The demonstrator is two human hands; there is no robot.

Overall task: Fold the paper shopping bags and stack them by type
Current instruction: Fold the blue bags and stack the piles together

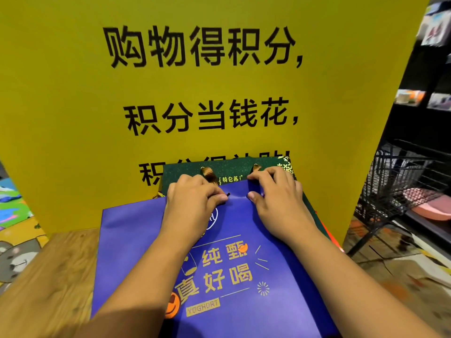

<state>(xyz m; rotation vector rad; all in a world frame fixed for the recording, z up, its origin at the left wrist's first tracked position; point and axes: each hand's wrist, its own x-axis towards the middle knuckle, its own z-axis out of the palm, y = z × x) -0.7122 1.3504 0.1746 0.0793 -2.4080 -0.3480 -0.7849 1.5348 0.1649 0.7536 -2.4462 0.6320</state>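
A blue paper bag [136, 240] with gold "YOGHURT" print lies flat on the wooden table, its top edge pointing away from me. Both hands sit at that far edge. My left hand [192, 198] has its fingers curled over the rim and its thumb pressed on the bag's face. My right hand [275, 191] grips the rim the same way, thumb on the blue paper. Under the blue bag lies a dark green bag [234, 170] with gold ribbon handles, showing beyond my fingers.
A big yellow sign [73, 106] with black characters stands upright just behind the bags. Bare wooden table [56, 269] shows on the left. A black wire basket rack [400, 181] holding a pink item stands to the right.
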